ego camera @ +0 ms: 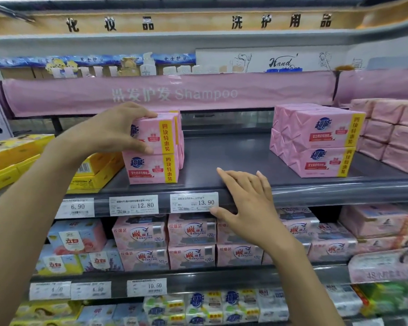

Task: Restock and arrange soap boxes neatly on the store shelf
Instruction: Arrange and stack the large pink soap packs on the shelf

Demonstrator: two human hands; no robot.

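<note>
gripping the upper pink soap box (159, 135), your left hand (114, 130) has its fingers curled over the top edge and its thumb pressed under the near bottom edge. that box sits squarely on a lower pink soap box (151, 169) of the same kind. the pair stands on the dark shelf (222, 156), at about ten o'clock from the middle of the view. your right hand (247, 203) lies at five o'clock from that pair, fingers straight and spread, holding nothing. it reaches over the shelf's front edge, with the thumb tip at the corner of the 13.90 price tag (194, 202). at three o'clock, well apart along the same shelf, stands a second stack of pink soap boxes (320, 140). yellow boxes (92, 175) lie just beside the first pair at nine o'clock.
</note>
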